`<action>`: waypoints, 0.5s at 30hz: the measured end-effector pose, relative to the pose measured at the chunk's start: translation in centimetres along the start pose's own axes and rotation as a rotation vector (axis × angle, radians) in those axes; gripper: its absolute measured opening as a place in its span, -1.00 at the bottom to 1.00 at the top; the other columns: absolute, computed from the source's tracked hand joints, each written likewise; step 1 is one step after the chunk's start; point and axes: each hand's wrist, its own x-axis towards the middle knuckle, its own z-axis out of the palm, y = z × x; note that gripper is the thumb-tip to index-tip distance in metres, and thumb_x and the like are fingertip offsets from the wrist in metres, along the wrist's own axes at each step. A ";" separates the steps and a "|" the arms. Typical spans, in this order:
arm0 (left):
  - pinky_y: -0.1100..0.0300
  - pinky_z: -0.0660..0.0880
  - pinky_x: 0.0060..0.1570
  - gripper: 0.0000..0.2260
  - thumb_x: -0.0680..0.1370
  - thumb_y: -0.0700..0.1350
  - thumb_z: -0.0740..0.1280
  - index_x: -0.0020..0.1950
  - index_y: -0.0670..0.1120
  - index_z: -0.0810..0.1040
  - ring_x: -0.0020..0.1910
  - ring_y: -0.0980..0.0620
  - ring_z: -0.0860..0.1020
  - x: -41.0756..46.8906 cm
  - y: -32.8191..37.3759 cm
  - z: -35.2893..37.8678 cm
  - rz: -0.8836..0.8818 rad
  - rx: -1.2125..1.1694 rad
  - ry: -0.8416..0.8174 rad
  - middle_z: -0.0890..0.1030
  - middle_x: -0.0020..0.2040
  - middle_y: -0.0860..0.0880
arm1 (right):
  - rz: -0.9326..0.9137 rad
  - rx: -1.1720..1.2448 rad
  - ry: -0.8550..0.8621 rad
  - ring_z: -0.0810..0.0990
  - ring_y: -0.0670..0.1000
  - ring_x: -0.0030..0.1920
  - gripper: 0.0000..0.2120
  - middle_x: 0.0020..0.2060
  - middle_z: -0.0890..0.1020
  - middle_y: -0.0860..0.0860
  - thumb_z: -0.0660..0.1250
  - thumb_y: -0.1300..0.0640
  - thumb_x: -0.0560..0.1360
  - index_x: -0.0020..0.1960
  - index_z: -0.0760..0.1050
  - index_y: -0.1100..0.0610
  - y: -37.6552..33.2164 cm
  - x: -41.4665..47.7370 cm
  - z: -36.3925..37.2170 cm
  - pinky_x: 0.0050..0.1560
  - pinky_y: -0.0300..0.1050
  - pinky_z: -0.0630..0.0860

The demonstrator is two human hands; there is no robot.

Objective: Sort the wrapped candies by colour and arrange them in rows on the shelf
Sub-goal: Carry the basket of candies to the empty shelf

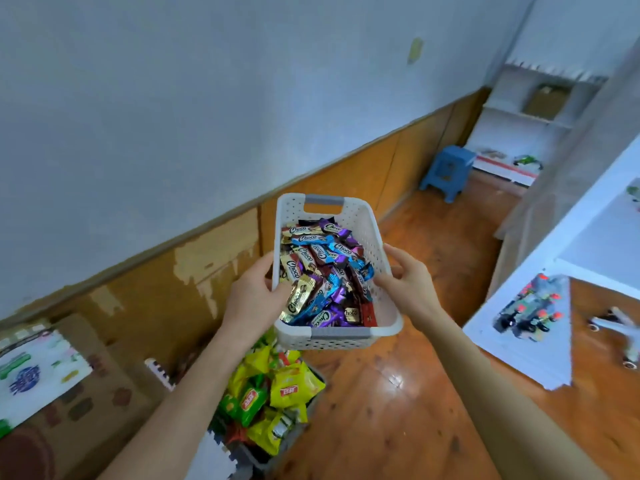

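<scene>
Where the left hand's (258,296) fingers (280,289) meet the white perforated basket (367,220), the thumb is hooked over the left rim and the rest wrap the outer wall; the grip is closed on the basket. The thumb tip lies against a gold-wrapped candy (299,299) just inside the rim. The right hand (410,282) mirrors this, with fingers (382,280) curled over the right rim and clasping that wall. Both forearms run down to the bottom edge of the frame.

The basket is held level at centre frame, off the floor, with grey handles at its near and far ends. It holds the wrapped candies (325,261), a mixed heap of gold, blue, purple and dark red wrappers marked "Choco", unsorted.

Directly beneath the basket, at lower centre, a bin of yellow and green packets (277,393) stands on the wooden floor (398,410). A printed cardboard box (69,375) sits at lower left against the panelled wall. The white shelf (599,244) occupies the right edge of the frame, well apart from the basket. A blue stool (446,171) stands at upper right.
</scene>
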 end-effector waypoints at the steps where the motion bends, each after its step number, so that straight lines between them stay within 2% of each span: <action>1: 0.31 0.41 -0.51 -0.53 0.53 -0.18 0.29 0.43 0.06 0.34 -0.37 0.03 0.54 0.2 1.2 1.6 0.017 0.007 -0.024 0.60 -0.22 -0.03 | 0.013 -0.002 0.035 0.60 -0.15 -0.13 -0.50 0.06 0.59 -0.05 0.33 0.24 0.44 0.36 0.37 0.06 0.8 -0.1 -1.9 -0.17 -0.13 0.60; 3: 0.13 0.54 -0.34 -0.52 0.53 -0.16 0.29 0.44 0.05 0.32 -0.27 -0.05 0.60 0.6 3.8 5.0 0.052 0.005 -0.085 0.62 -0.15 -0.07 | 0.029 -0.004 0.102 0.59 -0.19 -0.16 -0.51 0.02 0.59 -0.07 0.33 0.24 0.45 0.35 0.38 0.05 2.6 -0.4 -5.9 -0.22 -0.20 0.59; 6: 0.07 0.51 -0.29 -0.51 0.53 -0.16 0.29 0.45 0.05 0.32 -0.19 -0.16 0.60 0.5 7.8 10.9 0.103 -0.007 -0.161 0.63 -0.10 -0.15 | 0.050 -0.013 0.190 0.55 -0.22 -0.16 -0.53 0.03 0.58 -0.08 0.34 0.22 0.44 0.34 0.41 0.06 5.4 -1.0 -12.4 -0.21 -0.21 0.56; 9: 0.04 0.53 -0.28 -0.55 0.52 -0.18 0.29 0.41 0.01 0.37 -0.19 -0.10 0.60 0.0 11.7 16.8 0.183 -0.024 -0.225 0.62 -0.07 -0.06 | 0.080 -0.031 0.265 0.57 -0.19 -0.16 -0.58 -0.11 0.60 -0.17 0.33 0.25 0.43 0.26 0.47 -0.01 8.0 -1.7 -18.7 -0.19 -0.15 0.59; 11: 0.02 0.56 -0.18 -0.58 0.52 -0.20 0.29 0.37 -0.01 0.41 -0.14 -0.05 0.60 -0.3 13.9 20.6 0.221 -0.044 -0.268 0.60 -0.05 0.02 | 0.102 -0.022 0.312 0.60 -0.13 -0.18 -0.58 -0.21 0.58 -0.20 0.32 0.28 0.43 0.21 0.48 -0.07 9.6 -2.3 -22.6 -0.20 -0.10 0.60; 14: -0.02 0.57 -0.11 -0.60 0.52 -0.22 0.28 0.34 0.00 0.43 -0.12 -0.01 0.61 -0.5 17.2 25.8 0.254 -0.077 -0.352 0.61 -0.03 0.05 | 0.145 -0.031 0.382 0.59 -0.18 -0.28 -0.57 -0.28 0.57 -0.17 0.31 0.27 0.44 0.26 0.44 -0.03 11.9 -3.3 -28.0 -0.37 -0.30 0.53; 15: -0.03 0.57 -0.08 -0.60 0.53 -0.23 0.28 0.35 0.00 0.42 -0.08 -0.02 0.61 -0.5 18.3 27.5 0.262 -0.081 -0.382 0.61 0.01 0.03 | 0.161 -0.035 0.407 0.58 -0.19 -0.31 -0.58 -0.30 0.57 -0.15 0.31 0.27 0.44 0.26 0.43 -0.02 12.7 -3.5 -29.6 -0.37 -0.30 0.53</action>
